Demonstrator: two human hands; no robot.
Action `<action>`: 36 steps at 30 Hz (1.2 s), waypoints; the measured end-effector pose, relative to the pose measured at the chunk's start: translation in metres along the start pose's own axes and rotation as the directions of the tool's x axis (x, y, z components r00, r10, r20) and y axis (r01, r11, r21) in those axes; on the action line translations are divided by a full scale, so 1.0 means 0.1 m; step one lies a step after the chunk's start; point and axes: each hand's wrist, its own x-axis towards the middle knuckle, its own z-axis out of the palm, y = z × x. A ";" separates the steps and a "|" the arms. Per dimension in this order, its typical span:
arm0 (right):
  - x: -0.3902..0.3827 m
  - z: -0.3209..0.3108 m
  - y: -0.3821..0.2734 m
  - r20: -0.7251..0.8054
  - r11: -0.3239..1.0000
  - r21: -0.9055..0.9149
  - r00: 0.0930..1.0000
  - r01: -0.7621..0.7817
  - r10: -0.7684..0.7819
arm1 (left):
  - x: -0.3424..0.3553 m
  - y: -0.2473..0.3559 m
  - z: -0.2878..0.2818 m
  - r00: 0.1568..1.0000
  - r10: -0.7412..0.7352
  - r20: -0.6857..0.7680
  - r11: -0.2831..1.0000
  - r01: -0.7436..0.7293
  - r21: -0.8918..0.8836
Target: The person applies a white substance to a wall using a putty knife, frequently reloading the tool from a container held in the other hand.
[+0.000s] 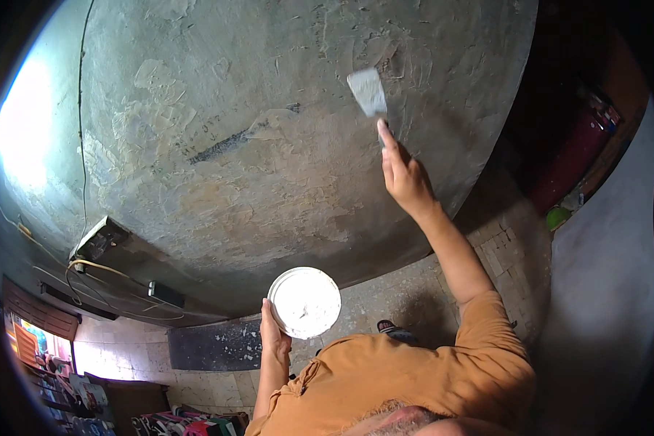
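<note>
1. Putty knife (368,92): a flat, pale blade smeared with whitish filler, wider at its far end and narrowing toward the handle, which is hidden inside the grip.
2. Its long axis runs from the right hand (405,178) up and slightly to the left, with the blade end pointing away from the person and lying against the wall (218,145).
3. The right hand is closed around the handle, arm stretched upward, index finger laid along the tool toward the blade.
4. The left hand (274,336) sits lower and nearer the body, well apart from the right, its fingers wrapped around the side of a round white tub (304,302).
5. The tub's open top faces the camera and shows white paste inside.
6. The wall around the blade is grey-green, rough and patchy, with lighter filled areas and a dark streak to the left of the right hand.
7. Both sleeves are orange-brown (479,356).
</note>
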 end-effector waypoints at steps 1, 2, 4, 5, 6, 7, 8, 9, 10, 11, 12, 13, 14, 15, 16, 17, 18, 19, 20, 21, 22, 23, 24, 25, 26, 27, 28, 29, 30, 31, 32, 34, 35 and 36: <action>0.11 -0.05 -0.02 -0.046 1.000 0.006 0.999 0.028 -0.027 | 0.00 0.02 0.00 1.000 -0.005 -0.023 1.000 0.005 0.009; 0.21 -0.08 -0.01 -0.004 1.000 0.006 1.000 0.013 -0.013 | 0.02 0.00 -0.02 1.000 -0.005 -0.009 1.000 0.006 0.015; 0.33 -0.11 0.06 0.083 0.999 -0.029 0.996 -0.025 0.028 | 0.01 0.01 0.06 1.000 0.007 0.017 0.999 -0.008 0.036; 0.32 -0.12 0.06 0.075 0.999 -0.029 0.997 -0.035 0.037 | 0.01 0.02 0.07 1.000 -0.005 0.017 0.999 0.005 0.040; 0.32 -0.13 0.06 0.126 0.995 -0.082 0.990 -0.059 0.069 | 0.01 0.00 0.11 1.000 0.001 0.021 0.999 -0.002 0.046; 0.32 -0.13 0.06 0.175 0.988 -0.136 0.979 -0.079 0.102 | 0.01 -0.01 0.13 1.000 0.009 0.024 0.999 -0.010 0.052; 0.25 -0.14 0.05 0.171 0.987 -0.136 0.980 -0.082 0.105 | 0.01 0.01 0.12 1.000 0.010 0.024 0.998 -0.011 0.056; 0.12 -0.15 0.05 0.257 0.976 -0.143 0.946 -0.167 0.200 | 0.00 0.01 0.14 1.000 -0.002 0.022 0.999 0.001 0.047; 0.00 -0.16 0.05 0.337 0.956 -0.159 0.897 -0.246 0.286 | 0.01 -0.01 0.16 1.000 -0.013 0.023 0.999 0.012 0.034; -0.14 -0.14 0.06 0.337 0.957 -0.166 0.898 -0.238 0.282 | 0.02 -0.03 0.15 0.999 -0.015 0.031 1.000 0.014 0.028; -0.27 -0.12 0.09 0.284 0.973 -0.087 0.930 -0.216 0.232 | 0.03 -0.05 0.12 0.999 -0.013 0.045 1.000 0.012 0.021; -0.29 -0.10 0.07 0.223 0.983 0.000 0.958 -0.186 0.181 | 0.04 -0.04 0.07 0.999 -0.001 0.053 1.000 0.000 0.016; -0.28 -0.08 0.09 0.175 0.988 0.048 0.975 -0.148 0.137 | 0.05 -0.05 0.02 0.997 0.004 0.071 1.000 -0.004 0.008; -0.18 -0.06 0.06 0.167 0.988 0.053 0.977 -0.142 0.131 | 0.07 -0.06 -0.02 0.997 0.015 0.074 1.000 -0.016 0.008; -0.04 -0.06 0.02 0.106 0.991 0.030 0.986 -0.132 0.129 | 0.07 -0.06 -0.05 0.998 0.010 0.059 1.000 -0.011 0.022; 0.08 -0.03 0.01 0.046 0.992 0.007 0.991 -0.125 0.124 | 0.08 -0.06 -0.07 0.999 0.005 0.044 0.999 -0.006 0.036; 0.17 0.02 0.05 0.038 0.991 0.002 0.991 -0.131 0.131 | 0.07 -0.04 -0.04 0.999 0.007 0.046 0.998 -0.010 0.054; 0.27 0.07 0.10 0.001 0.994 -0.015 0.994 -0.109 0.109 | 0.03 -0.02 0.05 0.999 0.004 0.052 0.998 -0.007 0.065; 0.30 0.08 0.13 -0.035 0.996 -0.034 0.996 -0.086 0.085 | -0.02 0.01 0.14 0.998 -0.015 0.053 0.998 0.012 0.064; 0.27 0.12 0.12 -0.040 0.996 -0.030 0.995 -0.088 0.087 | -0.05 0.04 0.18 0.999 -0.027 0.047 0.998 0.024 0.056; 0.22 0.15 0.09 0.055 0.982 -0.057 0.982 -0.178 0.181 | -0.05 0.04 0.19 0.998 -0.024 0.053 0.998 0.021 0.055; 0.14 0.18 0.05 0.146 0.960 -0.092 0.950 -0.264 0.276 | -0.05 0.04 0.20 0.997 -0.006 0.071 0.998 0.002 0.055; 0.02 0.21 0.00 0.197 0.941 -0.120 0.921 -0.317 0.336 | -0.05 0.03 0.19 0.996 0.012 0.085 0.999 -0.016 0.049; -0.13 0.24 -0.02 0.195 0.943 -0.126 0.924 -0.309 0.329 | -0.04 0.03 0.18 0.995 0.012 0.094 0.999 -0.016 0.043; -0.30 0.28 -0.02 0.177 0.947 -0.097 0.931 -0.306 0.319 | -0.04 0.02 0.17 0.995 0.016 0.097 0.999 -0.019 0.033; -0.38 0.28 -0.05 0.159 0.950 -0.064 0.937 -0.305 0.312 | -0.04 0.01 0.15 0.995 0.022 0.097 0.999 -0.024 0.026; -0.40 0.29 -0.01 0.139 0.956 -0.044 0.946 -0.290 0.293 | -0.03 0.01 0.12 0.995 0.027 0.098 0.999 -0.029 0.014; -0.43 0.29 0.02 0.120 0.962 -0.028 0.954 -0.273 0.275 | -0.02 0.00 0.12 0.994 0.027 0.102 1.000 -0.029 0.011; -0.34 0.26 0.00 0.045 0.968 -0.022 0.967 -0.249 0.250 | -0.02 -0.01 0.08 0.997 0.031 0.075 0.999 -0.031 0.007; -0.21 0.20 -0.04 -0.033 0.973 -0.020 0.973 -0.231 0.230 | -0.04 -0.01 0.04 0.998 0.031 0.048 0.999 -0.031 0.009; -0.04 0.14 -0.04 -0.069 0.977 -0.003 0.975 -0.213 0.212 | 0.01 -0.02 -0.04 0.997 0.040 0.060 0.999 -0.041 0.011; 0.25 0.10 0.05 -0.166 0.987 -0.047 0.975 -0.154 0.144 | -0.03 0.00 0.04 0.998 0.033 0.047 0.999 -0.034 0.033; 0.34 0.11 0.10 -0.255 0.991 -0.094 0.965 -0.091 0.065 | -0.04 0.01 0.08 0.999 0.029 0.032 0.998 -0.030 0.046; 0.36 0.16 0.15 -0.236 0.989 -0.112 0.969 -0.097 0.068 | -0.03 0.00 0.09 0.999 0.027 0.030 0.998 -0.028 0.050</action>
